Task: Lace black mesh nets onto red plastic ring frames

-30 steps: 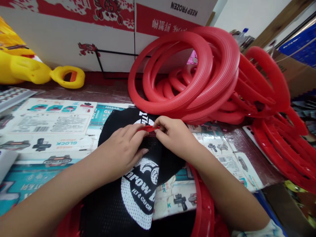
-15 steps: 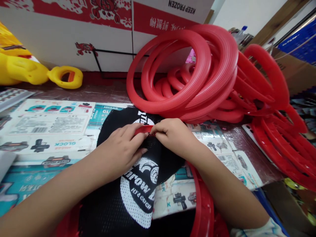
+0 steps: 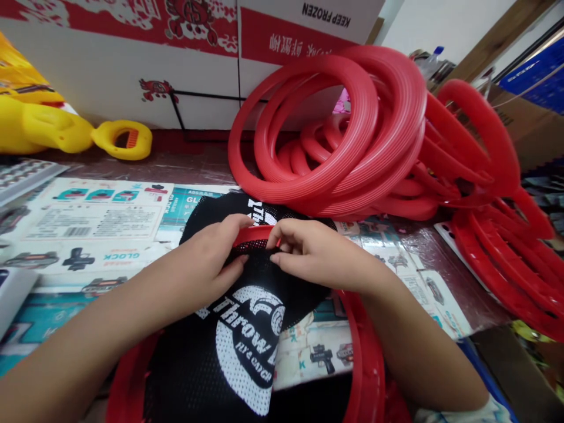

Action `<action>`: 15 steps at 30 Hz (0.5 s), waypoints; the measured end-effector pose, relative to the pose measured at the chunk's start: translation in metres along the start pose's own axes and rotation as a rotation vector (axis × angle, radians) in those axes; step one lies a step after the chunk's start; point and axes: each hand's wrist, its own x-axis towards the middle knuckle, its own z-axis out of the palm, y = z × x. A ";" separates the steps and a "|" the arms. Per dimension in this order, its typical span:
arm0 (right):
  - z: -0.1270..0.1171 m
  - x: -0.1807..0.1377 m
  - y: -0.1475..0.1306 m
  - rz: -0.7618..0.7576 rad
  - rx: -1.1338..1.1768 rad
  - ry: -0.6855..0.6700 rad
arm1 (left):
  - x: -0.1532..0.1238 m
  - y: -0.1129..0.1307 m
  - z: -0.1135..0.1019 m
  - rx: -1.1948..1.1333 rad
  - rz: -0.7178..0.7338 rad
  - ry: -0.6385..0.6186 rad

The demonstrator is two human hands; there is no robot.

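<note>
Both hands at work on the black mesh (image 3: 185,364), white "Throw" print on it, spread over a red ring (image 3: 365,358) near the surface's front edge. Step in hand, as I judge it: seating the mesh edge along a red rim (image 3: 254,234) at the far side, probably part of that same ring, though the mesh hides the join. Left hand (image 3: 211,249) is loosely curled around the rim's left end, fingers over the top, thumb below on the mesh, partly open. Right hand (image 3: 308,249) is nearly closed, thumb and fingertips pinching at the rim's right end; can't tell if mesh is caught in that pinch. Next move likely calls for left steadying the rim while right presses cloth along it, keeping the mesh flat. Cardboard sheets (image 3: 97,218) with product print cover much of the dark surface (image 3: 189,168). Pile of red rings (image 3: 359,170) just beyond the mesh, open red frames (image 3: 493,258) to the right. Yellow plastic item (image 3: 57,129) with a looped handle far left, white tray (image 3: 30,176) nearer. White carton (image 3: 110,76) stands at the back, print upside down. Upper right: blue crate (image 3: 535,88), wooden beam (image 3: 493,47), pale wall.
</note>
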 end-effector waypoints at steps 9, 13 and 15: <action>-0.002 -0.005 -0.010 0.008 -0.072 -0.141 | -0.006 -0.008 -0.011 0.186 -0.052 -0.008; -0.001 -0.004 -0.007 -0.001 -0.008 -0.031 | -0.008 -0.008 -0.015 0.298 -0.087 -0.047; 0.001 -0.001 -0.004 0.010 0.035 0.063 | -0.006 -0.007 -0.014 0.326 -0.039 -0.031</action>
